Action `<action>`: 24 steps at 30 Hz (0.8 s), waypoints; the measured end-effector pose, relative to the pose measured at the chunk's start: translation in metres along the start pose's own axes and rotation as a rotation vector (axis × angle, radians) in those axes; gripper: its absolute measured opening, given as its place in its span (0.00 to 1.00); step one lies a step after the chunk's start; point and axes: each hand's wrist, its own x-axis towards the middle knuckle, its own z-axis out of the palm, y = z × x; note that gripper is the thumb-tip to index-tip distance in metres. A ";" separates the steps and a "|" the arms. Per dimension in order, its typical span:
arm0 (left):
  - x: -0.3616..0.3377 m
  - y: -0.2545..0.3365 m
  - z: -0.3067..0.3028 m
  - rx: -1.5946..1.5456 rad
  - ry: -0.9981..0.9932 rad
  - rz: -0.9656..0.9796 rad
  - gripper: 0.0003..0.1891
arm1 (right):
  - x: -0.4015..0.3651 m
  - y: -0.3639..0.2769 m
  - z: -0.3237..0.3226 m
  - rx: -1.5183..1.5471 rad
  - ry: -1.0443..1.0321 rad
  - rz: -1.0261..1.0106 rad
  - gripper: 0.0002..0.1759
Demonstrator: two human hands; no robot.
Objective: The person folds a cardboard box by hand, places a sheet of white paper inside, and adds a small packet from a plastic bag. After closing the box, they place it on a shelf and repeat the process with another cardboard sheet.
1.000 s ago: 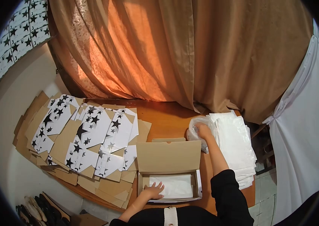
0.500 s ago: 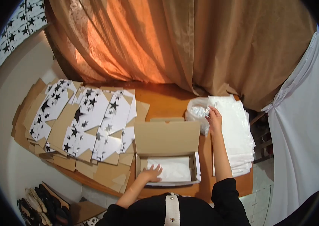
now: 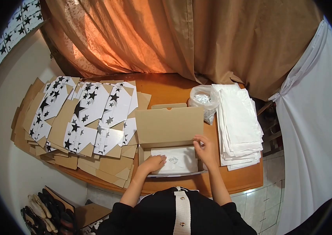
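Observation:
In front of me an open cardboard box (image 3: 169,124) stands with its lid raised at the back. White tissue paper (image 3: 185,166) lies inside it, and a small silvery packet (image 3: 173,160) rests on top of the paper. My left hand (image 3: 155,163) lies flat on the left part of the paper, fingers stretched toward the packet. At the box's right back corner is my right hand (image 3: 205,150), holding nothing, thumb and fingers apart, fingertips overlapping the lid's lower edge. Behind it sits a plastic bag (image 3: 209,102) of similar silvery packets.
Flat box blanks with black stars (image 3: 91,98) are piled on the table's left side. A stack of white paper (image 3: 238,121) lies at the right. Curtains (image 3: 228,43) hang behind the wooden table (image 3: 154,88). Shoes (image 3: 42,205) stand low at the left.
My right hand has moved from the plastic bag down to the box's right corner. A silvery packet now lies on the tissue paper. My left hand stays on the paper.

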 end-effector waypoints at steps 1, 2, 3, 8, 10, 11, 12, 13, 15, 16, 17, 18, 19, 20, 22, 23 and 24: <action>-0.011 0.011 -0.012 0.003 0.000 0.001 0.18 | -0.001 0.002 -0.003 0.001 0.003 -0.001 0.11; -0.023 0.020 -0.021 -0.069 0.242 0.048 0.18 | -0.004 0.006 -0.007 -0.010 0.054 -0.025 0.11; -0.032 0.029 -0.028 -0.143 0.483 0.096 0.18 | -0.007 0.011 -0.011 -0.023 0.105 -0.049 0.11; -0.060 0.037 -0.040 -0.111 1.166 -0.059 0.23 | -0.032 0.048 -0.007 0.031 0.021 0.011 0.25; -0.066 0.006 -0.020 -0.272 1.101 -0.215 0.31 | -0.044 0.051 0.002 -0.164 0.022 -0.070 0.29; -0.067 -0.010 -0.005 -0.270 1.100 -0.224 0.31 | -0.047 0.051 0.007 -0.361 0.031 -0.155 0.34; -0.070 -0.015 0.001 -0.524 0.940 -0.138 0.34 | -0.049 0.040 0.007 -0.392 -0.051 -0.084 0.40; -0.071 -0.019 0.007 -0.769 0.767 -0.048 0.36 | -0.050 0.035 0.009 -0.390 -0.054 -0.081 0.40; -0.076 -0.021 0.016 -0.822 0.613 -0.012 0.45 | -0.050 0.030 0.011 -0.477 -0.062 0.016 0.42; -0.077 -0.017 0.019 -0.771 0.630 -0.022 0.49 | -0.050 0.030 0.011 -0.477 -0.064 0.019 0.42; -0.078 -0.015 0.020 -0.719 0.648 -0.031 0.53 | -0.049 0.031 0.011 -0.486 -0.080 0.013 0.43; -0.078 -0.013 0.018 -0.720 0.645 -0.032 0.53 | -0.049 0.031 0.010 -0.494 -0.096 0.006 0.44; -0.078 -0.011 0.015 -0.684 0.604 -0.023 0.56 | -0.048 0.032 0.009 -0.494 -0.098 0.008 0.44; -0.078 -0.011 0.014 -0.649 0.565 -0.014 0.59 | -0.048 0.033 0.008 -0.485 -0.117 0.009 0.45; -0.078 -0.022 0.015 -0.543 0.517 -0.003 0.60 | -0.047 0.034 0.005 -0.476 -0.137 0.008 0.46; -0.076 -0.027 0.016 -0.435 0.467 0.011 0.62 | -0.046 0.035 0.002 -0.442 -0.154 -0.014 0.46; -0.077 -0.024 0.013 -0.435 0.468 0.013 0.62 | -0.046 0.035 0.001 -0.409 -0.170 -0.034 0.47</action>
